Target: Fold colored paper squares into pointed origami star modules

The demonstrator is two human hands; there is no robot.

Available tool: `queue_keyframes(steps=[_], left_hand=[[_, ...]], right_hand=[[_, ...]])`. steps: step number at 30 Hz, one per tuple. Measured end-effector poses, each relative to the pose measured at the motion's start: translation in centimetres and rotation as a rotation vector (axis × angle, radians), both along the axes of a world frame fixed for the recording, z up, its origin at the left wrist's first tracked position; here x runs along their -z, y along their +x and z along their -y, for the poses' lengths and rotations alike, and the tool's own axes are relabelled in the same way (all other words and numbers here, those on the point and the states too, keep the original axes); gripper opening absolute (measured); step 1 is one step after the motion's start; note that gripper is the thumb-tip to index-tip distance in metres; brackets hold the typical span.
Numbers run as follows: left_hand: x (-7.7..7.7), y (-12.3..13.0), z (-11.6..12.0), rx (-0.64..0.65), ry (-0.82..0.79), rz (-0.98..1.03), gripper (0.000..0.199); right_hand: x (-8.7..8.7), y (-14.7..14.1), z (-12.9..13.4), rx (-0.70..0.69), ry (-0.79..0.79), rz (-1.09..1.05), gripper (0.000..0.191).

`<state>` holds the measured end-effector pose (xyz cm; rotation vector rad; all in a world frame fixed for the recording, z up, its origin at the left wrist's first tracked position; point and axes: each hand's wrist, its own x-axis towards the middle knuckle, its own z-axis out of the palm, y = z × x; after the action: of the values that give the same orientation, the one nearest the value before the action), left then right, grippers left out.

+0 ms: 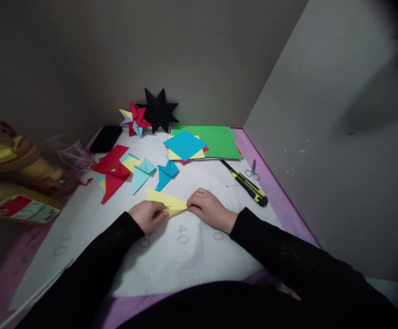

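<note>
A sheet of yellow paper, folded to a long point, lies low over the white mat between my hands. My left hand is closed on its left part, thumb on top. At the right tip, my right hand pinches the paper's narrow point. Just beyond sit folded paper pieces: a blue one, a light blue one and a red one. The fingertips under the yellow paper are partly hidden.
Blue paper squares rest on green sheets. A utility knife and scissors lie at right. A black paper star and a multicoloured star lean at the back. A phone, cup and bottle stand left.
</note>
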<state>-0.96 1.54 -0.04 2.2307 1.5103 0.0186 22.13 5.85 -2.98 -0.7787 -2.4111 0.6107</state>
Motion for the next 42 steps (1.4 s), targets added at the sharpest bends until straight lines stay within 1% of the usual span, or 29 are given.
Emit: queue_keyframes(steps=[2,5,9,11,13,15,17,19,20,22,24,26,28,29,31,35,42], left_hand=[[0.1,0.0,-0.1,-0.034,-0.017,-0.01,0.035],[0.2,0.0,-0.1,-0.065,-0.026,-0.026,0.036],[0.4,-0.3,-0.1,-0.07,-0.009,-0.022,0.036],[0.5,-0.4,0.1,-0.026,0.013,0.007,0.035],[0.5,-0.5,0.3,0.074,0.039,0.063,0.035],[0.6,-0.6,0.5,0.202,0.075,0.111,0.034],[0.8,-0.8,0.5,0.297,0.131,0.111,0.031],[1.0,-1.2,0.2,0.323,0.183,0.094,0.029],[1.1,-1.5,0.0,0.312,0.193,0.1,0.029],[1.3,-2.0,-0.5,0.26,0.163,0.151,0.033],[1.2,-2.3,-0.9,0.156,0.101,0.182,0.036],[0.9,-2.2,-1.1,0.029,0.042,0.158,0.036],[0.5,-1.8,-1.0,-0.073,0.006,0.105,0.035],[0.3,-1.7,-0.9,-0.104,-0.005,0.077,0.035],[-0.1,-1.3,-0.8,-0.135,-0.012,0.031,0.034],[-0.4,-0.9,-0.8,-0.155,-0.012,-0.031,0.032],[-0.3,-0.6,-0.9,-0.181,0.008,-0.081,0.029]], right_hand=[[0.0,0.0,-0.1,0.072,-0.064,-0.007,0.008],[-0.2,0.0,-0.2,0.108,-0.109,0.028,0.01],[-0.5,0.4,-0.5,0.118,-0.09,0.09,0.011],[-0.8,0.9,-0.7,0.089,-0.062,0.039,0.014],[-1.2,1.3,-0.8,0.028,-0.016,-0.072,0.016],[-1.5,1.5,-0.7,-0.093,0.037,-0.136,0.017],[-1.7,1.4,-0.5,-0.261,0.074,-0.099,0.022],[-1.6,1.2,-0.2,-0.393,0.08,-0.008,0.028],[-1.4,1.1,-0.1,-0.423,0.081,0.029,0.029],[-1.1,0.9,0.2,-0.439,0.087,0.077,0.029],[-1.0,0.8,0.4,-0.439,0.098,0.089,0.027],[-1.0,0.7,0.6,-0.434,0.081,0.093,0.029],[-1.0,0.8,0.6,-0.413,0.047,0.099,0.036],[-1.0,0.8,0.7,-0.406,0.036,0.107,0.04],[-0.9,0.8,0.7,-0.41,0.047,0.11,0.043],[-0.5,0.8,0.7,-0.442,0.102,0.057,0.037],[-0.7,0.6,0.7,-0.417,0.063,0.064,0.036]])
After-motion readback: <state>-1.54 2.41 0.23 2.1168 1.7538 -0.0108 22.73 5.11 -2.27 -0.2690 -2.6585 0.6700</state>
